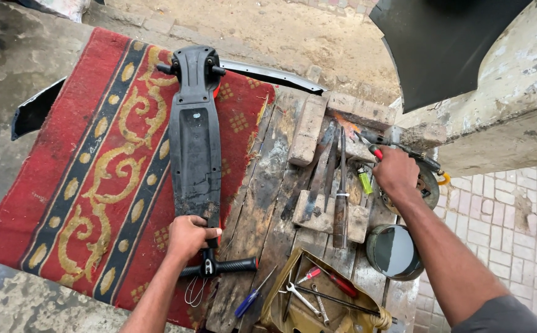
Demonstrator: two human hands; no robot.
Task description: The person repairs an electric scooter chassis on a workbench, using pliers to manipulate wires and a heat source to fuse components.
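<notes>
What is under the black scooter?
The black scooter lies on a red carpet with gold swirls. The left hand holds its near end. Whatever lies beneath the carpet is covered, though wooden planks show beside it.

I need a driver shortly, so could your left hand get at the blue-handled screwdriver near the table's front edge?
Probably yes: the blue-handled screwdriver lies uncovered just right of the scooter handlebar, close to the left hand. That hand grips the scooter, though, so it would have to let go first.

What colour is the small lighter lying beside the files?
The small plastic lighter is bright yellow-green, seen in the head view.
</notes>
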